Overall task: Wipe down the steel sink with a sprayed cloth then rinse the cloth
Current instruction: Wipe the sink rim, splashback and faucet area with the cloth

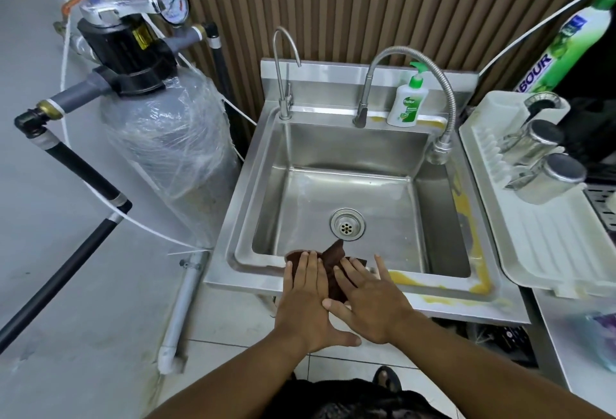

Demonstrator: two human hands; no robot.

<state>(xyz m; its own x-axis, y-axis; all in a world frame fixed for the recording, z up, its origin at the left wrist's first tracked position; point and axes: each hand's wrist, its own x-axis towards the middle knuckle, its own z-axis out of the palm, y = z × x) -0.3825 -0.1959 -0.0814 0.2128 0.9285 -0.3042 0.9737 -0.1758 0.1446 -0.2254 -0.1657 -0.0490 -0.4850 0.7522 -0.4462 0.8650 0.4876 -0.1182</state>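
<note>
Head camera — downward, close above sink

Steel sink: drain at basin centre, pump soap bottle on back ledge. Brown cloth over front rim, under left hand and right hand, both flat, fingers straight.

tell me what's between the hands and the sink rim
Head view: the brown cloth, draped over the sink rim under left hand and right hand.
</note>
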